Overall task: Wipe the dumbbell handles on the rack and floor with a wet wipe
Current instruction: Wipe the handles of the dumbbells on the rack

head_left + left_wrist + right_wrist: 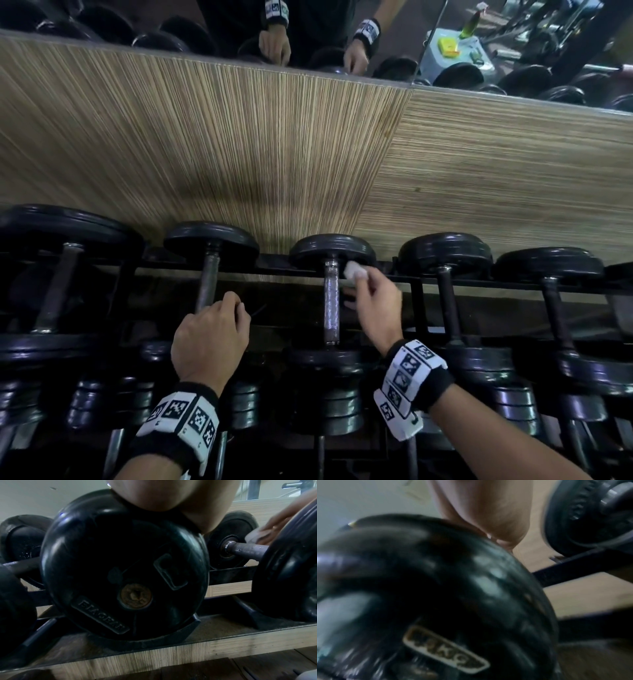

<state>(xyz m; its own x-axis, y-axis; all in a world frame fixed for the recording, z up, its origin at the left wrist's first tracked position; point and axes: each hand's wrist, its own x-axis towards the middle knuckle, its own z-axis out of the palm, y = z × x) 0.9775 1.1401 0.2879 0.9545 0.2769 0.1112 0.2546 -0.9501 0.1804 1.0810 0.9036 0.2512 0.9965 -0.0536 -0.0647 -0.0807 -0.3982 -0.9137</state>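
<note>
Right hand [375, 310]: a wet wipe [354, 270] is pinched at the fingertips.
Wipe: held just beside the far end of a dumbbell handle [331, 301].
Left hand [209, 339]: curled loosely, nothing gripped.

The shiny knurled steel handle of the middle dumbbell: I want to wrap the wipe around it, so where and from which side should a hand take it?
Grip the shiny knurled steel handle mid-length, coming from above. It lies level between two black round weight plates, so only the middle is free. The right hand already pinches the white folded wet wipe beside its far end.
</note>
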